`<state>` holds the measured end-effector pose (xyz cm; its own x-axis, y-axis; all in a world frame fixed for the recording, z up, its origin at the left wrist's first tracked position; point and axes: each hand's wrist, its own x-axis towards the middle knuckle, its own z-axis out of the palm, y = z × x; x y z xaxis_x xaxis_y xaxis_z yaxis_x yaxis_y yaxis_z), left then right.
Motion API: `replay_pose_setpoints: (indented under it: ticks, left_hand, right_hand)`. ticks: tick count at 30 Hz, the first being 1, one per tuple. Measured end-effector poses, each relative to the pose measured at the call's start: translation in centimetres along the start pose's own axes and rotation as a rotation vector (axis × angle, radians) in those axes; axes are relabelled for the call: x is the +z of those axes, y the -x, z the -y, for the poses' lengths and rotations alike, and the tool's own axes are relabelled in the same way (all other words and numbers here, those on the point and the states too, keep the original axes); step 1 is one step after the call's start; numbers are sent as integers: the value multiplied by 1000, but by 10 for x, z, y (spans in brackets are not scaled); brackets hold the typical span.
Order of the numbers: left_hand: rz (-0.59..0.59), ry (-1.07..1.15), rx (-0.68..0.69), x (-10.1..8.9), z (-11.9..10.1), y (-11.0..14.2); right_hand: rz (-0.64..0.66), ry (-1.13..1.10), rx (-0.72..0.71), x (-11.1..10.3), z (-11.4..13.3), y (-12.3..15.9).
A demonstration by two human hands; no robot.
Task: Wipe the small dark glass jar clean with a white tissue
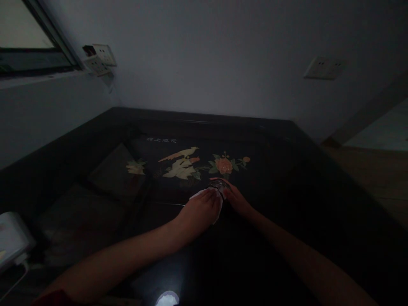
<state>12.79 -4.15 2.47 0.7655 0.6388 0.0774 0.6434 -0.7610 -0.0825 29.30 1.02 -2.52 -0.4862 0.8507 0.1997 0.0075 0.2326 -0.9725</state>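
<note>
My left hand [198, 213] is closed on a white tissue [196, 194], pressing it against a small dark, shiny, rounded object [218, 183]. From the other side, my right hand [238, 201] is curled round that object, its fingers at the far edge and its thumb near the tissue. Both hands meet low over a glossy black table [204, 263], just in front of its coloured inlay. Dim light and the fingers hide most of the object, so its exact kind cannot be made out.
The inlay shows a pale bird [183, 154] and a pink flower [223, 165]. A white device [12, 240] with a cable stands at the left edge. Wall sockets [325, 68] are at the back right, with other sockets [104, 55] near the window. A wall borders the table's far side.
</note>
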Motion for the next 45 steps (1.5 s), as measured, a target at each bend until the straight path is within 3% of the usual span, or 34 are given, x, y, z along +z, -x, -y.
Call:
replay_pose_setpoints:
  ticks: [3, 7, 10, 13, 16, 19, 21, 24, 29, 33, 38, 43, 45]
  left_hand:
    - [65, 154, -31, -4, 1, -1]
    - [210, 600, -266, -15, 5, -4]
    - [176, 947, -357, -21, 11, -6]
    - [125, 1068, -387, -24, 16, -8]
    - [158, 930, -364, -22, 15, -7]
    - [238, 575, -269, -18, 9, -6]
    - [205, 338, -184, -13, 3, -4]
    - [62, 92, -112, -5, -5, -2]
    - [-69, -90, -106, 6, -6, -1]
    - [-47, -71, -79, 14, -5, 0]
    - [52, 189, -31, 11, -5, -1]
    - [170, 848, -354, -13, 0, -2]
    - [157, 1030, -385, -21, 3, -3]
  right_hand:
    - [-2, -21, 18, 0, 0, 1]
    - [33, -108, 84, 1, 2, 3]
    - [20, -137, 107, 0, 3, 2]
    - [-4, -140, 93, -1, 2, 2]
    - [10, -125, 95, -1, 1, 2]
    - [39, -94, 93, 0, 1, 2]
    - [39, -75, 70, 0, 1, 2]
    - [5, -43, 34, 0, 0, 2]
    - [-71, -53, 34, -1, -6, 0]
    - [-72, -72, 42, -2, -8, 1]
    - [-34, -126, 41, -1, -5, 2]
    - [-22, -176, 69, -1, -4, 2]
    - [-35, -186, 60, -2, -5, 3]
